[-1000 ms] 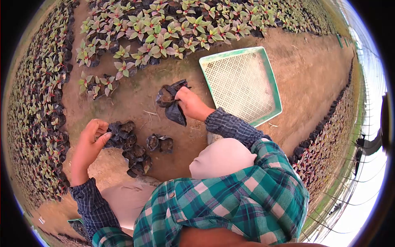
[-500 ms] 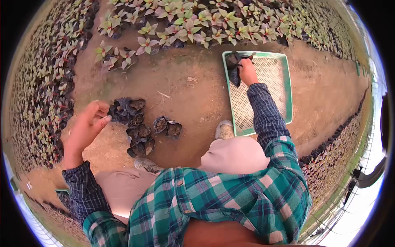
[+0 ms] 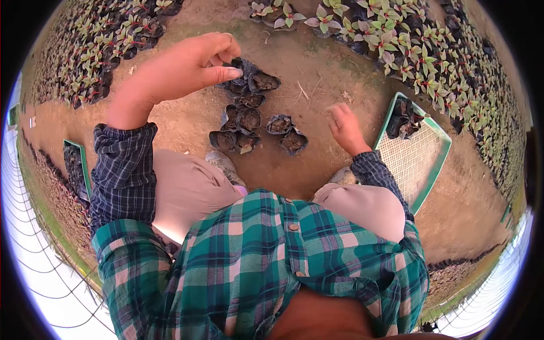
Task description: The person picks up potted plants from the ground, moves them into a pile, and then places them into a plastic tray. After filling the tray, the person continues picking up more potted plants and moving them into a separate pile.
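My left hand (image 3: 187, 68) reaches over a cluster of soil-filled black nursery bags, its thumb and curled fingers apart right at the rim of the farthest nursery bag (image 3: 238, 63). Close by stand more bags, among them a soil-filled bag (image 3: 264, 82) and another bag (image 3: 248, 119). A separate pair of bags (image 3: 286, 133) sits between my two hands. My right hand (image 3: 345, 129), slightly blurred, is over the bare soil with its fingers loosely extended and nothing in them. To its right lies a green-rimmed mesh tray (image 3: 416, 156) with black bags (image 3: 403, 119) in its far left corner.
Rows of potted seedlings (image 3: 396, 42) line the far side and right, with more seedlings (image 3: 96, 51) at far left. Another green-edged tray (image 3: 86, 170) holding dark bags lies left of me. My shoes rest on the soil near the bags.
My right hand has let go of the bag in the tray and moved left, out of the tray. My left hand has come closer to the bag cluster. The view has turned left.
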Action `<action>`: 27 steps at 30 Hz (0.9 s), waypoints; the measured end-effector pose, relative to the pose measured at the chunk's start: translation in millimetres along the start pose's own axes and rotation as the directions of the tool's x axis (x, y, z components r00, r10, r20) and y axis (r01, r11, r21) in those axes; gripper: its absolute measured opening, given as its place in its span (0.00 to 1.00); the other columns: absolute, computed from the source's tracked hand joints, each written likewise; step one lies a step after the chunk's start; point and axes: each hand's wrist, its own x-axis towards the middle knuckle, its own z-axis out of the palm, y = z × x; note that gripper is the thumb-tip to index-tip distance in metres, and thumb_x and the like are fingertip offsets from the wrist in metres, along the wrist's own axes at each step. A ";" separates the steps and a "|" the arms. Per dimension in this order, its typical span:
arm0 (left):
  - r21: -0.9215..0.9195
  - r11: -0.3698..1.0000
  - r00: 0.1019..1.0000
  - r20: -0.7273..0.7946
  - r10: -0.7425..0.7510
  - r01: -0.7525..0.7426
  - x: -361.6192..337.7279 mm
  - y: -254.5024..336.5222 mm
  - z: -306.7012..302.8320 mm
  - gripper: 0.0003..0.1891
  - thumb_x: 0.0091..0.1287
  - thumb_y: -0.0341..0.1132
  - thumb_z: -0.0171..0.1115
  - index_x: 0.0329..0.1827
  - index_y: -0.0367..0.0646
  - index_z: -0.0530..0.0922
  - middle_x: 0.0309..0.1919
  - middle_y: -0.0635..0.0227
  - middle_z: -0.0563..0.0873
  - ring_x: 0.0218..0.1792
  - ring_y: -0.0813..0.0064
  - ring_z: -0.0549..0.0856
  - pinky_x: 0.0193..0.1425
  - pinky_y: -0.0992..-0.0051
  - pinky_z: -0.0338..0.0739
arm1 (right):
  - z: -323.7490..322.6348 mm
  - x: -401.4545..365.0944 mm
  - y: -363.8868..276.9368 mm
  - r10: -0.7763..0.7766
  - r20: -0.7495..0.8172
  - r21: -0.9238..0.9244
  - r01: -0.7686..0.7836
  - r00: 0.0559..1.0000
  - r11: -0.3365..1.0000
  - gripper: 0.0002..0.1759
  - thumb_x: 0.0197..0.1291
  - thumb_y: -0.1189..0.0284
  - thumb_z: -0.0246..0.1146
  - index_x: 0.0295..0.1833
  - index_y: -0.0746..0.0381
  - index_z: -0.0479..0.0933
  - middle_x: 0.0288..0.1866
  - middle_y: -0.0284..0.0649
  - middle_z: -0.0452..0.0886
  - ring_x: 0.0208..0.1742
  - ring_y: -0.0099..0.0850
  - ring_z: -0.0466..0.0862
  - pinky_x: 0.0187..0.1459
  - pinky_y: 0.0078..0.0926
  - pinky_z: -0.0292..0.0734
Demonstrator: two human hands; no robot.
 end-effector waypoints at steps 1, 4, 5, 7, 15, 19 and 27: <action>0.010 1.000 0.999 -0.015 0.029 -0.029 0.5 0.8 -1.3 0.18 0.65 0.38 0.66 0.53 0.40 0.75 0.41 0.67 0.80 0.44 0.73 0.80 0.49 0.73 0.76 | 9.0 11.5 -13.7 -0.080 0.042 0.013 0.079 0.996 0.997 0.13 0.54 0.79 0.62 0.47 0.62 0.76 0.43 0.45 0.77 0.46 0.47 0.77 0.48 0.41 0.74; 0.016 0.998 0.997 -0.051 0.063 -0.062 -2.7 0.6 -3.7 0.19 0.64 0.39 0.67 0.53 0.40 0.74 0.43 0.66 0.80 0.46 0.72 0.80 0.50 0.72 0.76 | 35.6 31.3 -41.8 -0.287 0.222 0.079 0.276 0.932 0.958 0.15 0.53 0.78 0.62 0.48 0.61 0.76 0.45 0.42 0.78 0.52 0.44 0.75 0.52 0.38 0.72; 0.020 0.998 0.996 -0.060 0.061 -0.060 -3.4 0.0 -5.9 0.19 0.64 0.39 0.67 0.53 0.40 0.74 0.43 0.66 0.80 0.46 0.72 0.80 0.50 0.72 0.76 | 43.7 36.0 -46.8 -0.402 0.348 0.145 0.375 0.847 0.916 0.17 0.53 0.78 0.61 0.50 0.60 0.76 0.47 0.40 0.78 0.54 0.42 0.74 0.54 0.37 0.70; 0.048 0.997 0.997 -0.039 0.063 -0.061 -6.9 -2.1 -7.1 0.19 0.64 0.39 0.67 0.53 0.39 0.74 0.43 0.64 0.80 0.45 0.70 0.80 0.50 0.71 0.76 | 59.4 37.1 -55.2 -0.401 0.451 0.006 0.446 0.798 0.895 0.15 0.53 0.76 0.60 0.49 0.60 0.76 0.46 0.38 0.79 0.54 0.39 0.74 0.54 0.35 0.70; 0.046 0.998 0.999 -0.031 0.034 -0.032 -8.4 -0.4 -9.2 0.20 0.63 0.40 0.67 0.52 0.38 0.74 0.43 0.62 0.80 0.44 0.66 0.80 0.49 0.69 0.76 | 68.4 40.1 -48.7 -0.394 0.596 -0.210 0.610 0.699 0.764 0.03 0.54 0.73 0.57 0.36 0.56 0.74 0.32 0.36 0.76 0.44 0.34 0.77 0.46 0.31 0.68; 0.014 1.000 0.998 -0.053 0.020 -0.019 -16.3 -7.4 -9.3 0.20 0.63 0.39 0.67 0.52 0.37 0.74 0.43 0.61 0.80 0.44 0.65 0.79 0.50 0.69 0.75 | 67.2 41.6 -42.0 -0.413 0.544 -0.185 0.584 0.731 0.790 0.06 0.51 0.73 0.60 0.37 0.58 0.75 0.32 0.38 0.78 0.39 0.36 0.80 0.43 0.35 0.70; 0.083 0.996 0.998 -0.053 0.038 -0.034 -22.3 -6.8 -16.0 0.19 0.63 0.38 0.66 0.52 0.38 0.74 0.42 0.60 0.79 0.43 0.64 0.78 0.50 0.68 0.74 | 69.7 95.7 -38.4 -0.269 0.379 -0.287 0.389 0.885 0.876 0.09 0.49 0.78 0.59 0.39 0.62 0.71 0.34 0.43 0.77 0.40 0.43 0.81 0.40 0.38 0.75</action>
